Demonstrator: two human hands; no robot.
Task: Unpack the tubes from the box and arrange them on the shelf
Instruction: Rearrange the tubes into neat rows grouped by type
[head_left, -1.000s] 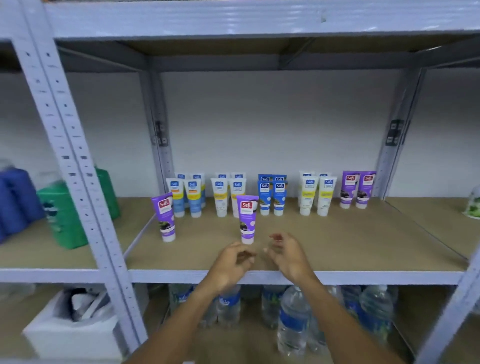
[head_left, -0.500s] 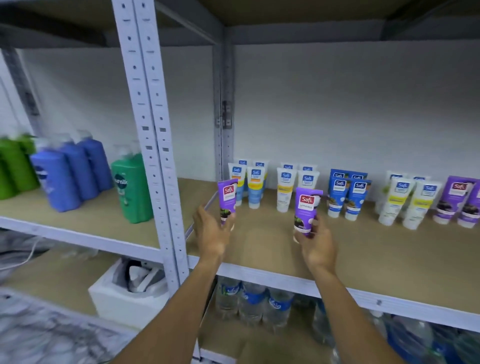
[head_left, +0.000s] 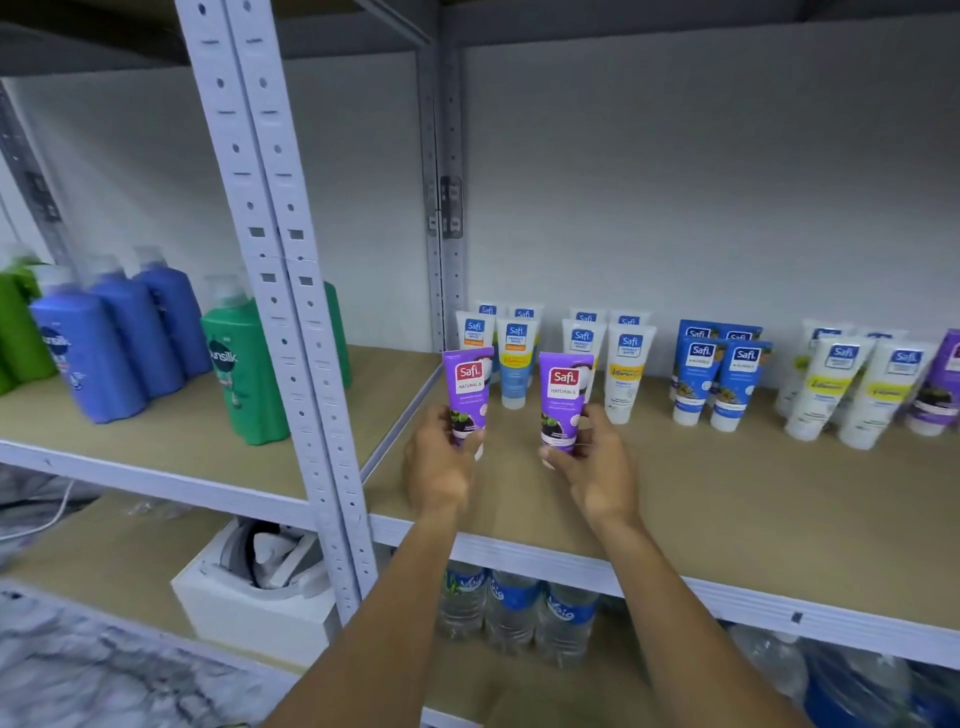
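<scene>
On the shelf (head_left: 727, 509), near its front edge, two purple tubes are held upright with their caps down. They are tall and thin, so they could tip over if they are let go crooked. The left tube (head_left: 467, 395) is close to the side of the shelf and might fall that way. The right tube (head_left: 563, 400) might knock the white tubes (head_left: 626, 374) just behind it. The left grip (head_left: 441, 467) is curled round the bottom of the left tube. The right grip (head_left: 597, 467) pinches the bottom of the right tube. I cannot tell if the caps touch the shelf.
</scene>
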